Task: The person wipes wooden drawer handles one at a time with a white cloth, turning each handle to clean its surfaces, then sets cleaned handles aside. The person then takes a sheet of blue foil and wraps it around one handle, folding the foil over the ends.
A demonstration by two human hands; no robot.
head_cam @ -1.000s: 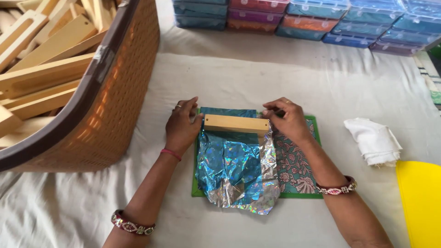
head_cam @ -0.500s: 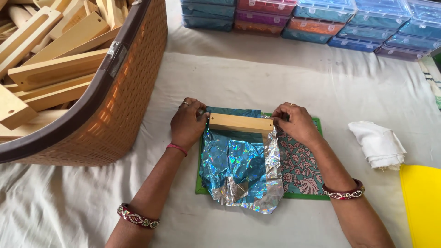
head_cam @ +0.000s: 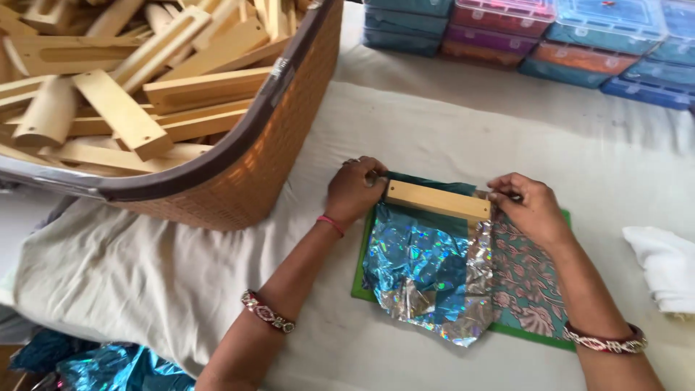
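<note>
A flat wooden block lies across the top of a shiny blue and silver foil sheet. The foil rests on a green mat with a floral pattern. My left hand grips the block's left end, fingers curled over the foil edge. My right hand holds the block's right end, fingertips pinching foil at its corner. Both wrists wear beaded bracelets.
A large woven basket full of wooden pieces stands at the left, close to my left hand. Stacked coloured plastic boxes line the far edge. A white cloth lies at the right. More blue foil shows at bottom left.
Both hands stay on the block's ends. The view has shifted, so the block and foil sit slightly further right and lower in the frame.
</note>
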